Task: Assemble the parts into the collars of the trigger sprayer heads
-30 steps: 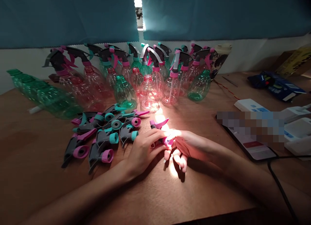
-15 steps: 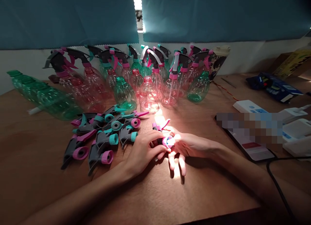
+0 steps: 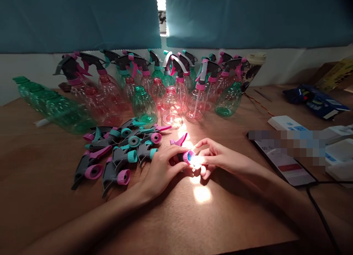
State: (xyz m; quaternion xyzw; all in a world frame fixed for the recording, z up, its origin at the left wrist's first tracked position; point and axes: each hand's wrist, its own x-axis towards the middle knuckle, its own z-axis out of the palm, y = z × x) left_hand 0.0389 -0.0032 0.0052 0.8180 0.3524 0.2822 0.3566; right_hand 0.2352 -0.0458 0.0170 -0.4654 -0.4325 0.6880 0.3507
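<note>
My left hand (image 3: 164,166) is closed around a grey trigger spray head (image 3: 188,157) with a pink collar and pink trigger. The collar's opening faces right, and something blue shows inside it. At that opening, the thumb and fingers of my right hand (image 3: 211,157) are pinched together. Glare hides whatever lies between them. Left of my hands is a pile of loose spray heads (image 3: 117,157) with pink or teal collars. Just behind stand an uncapped pink bottle (image 3: 171,107) and an uncapped green bottle (image 3: 143,106).
Several pink and green bottles with spray heads (image 3: 199,97) stand along the wall. Green bottles (image 3: 59,108) lean in a row at left. To the right are a phone (image 3: 286,166), a power strip (image 3: 288,123), a blue packet (image 3: 317,100), a patterned cup (image 3: 250,71) and a black cable (image 3: 317,207).
My right hand has turned over and drawn its fingers in to the collar; before, two fingers stretched down toward the table. My left hand still holds the spray head. The view shifted slightly.
</note>
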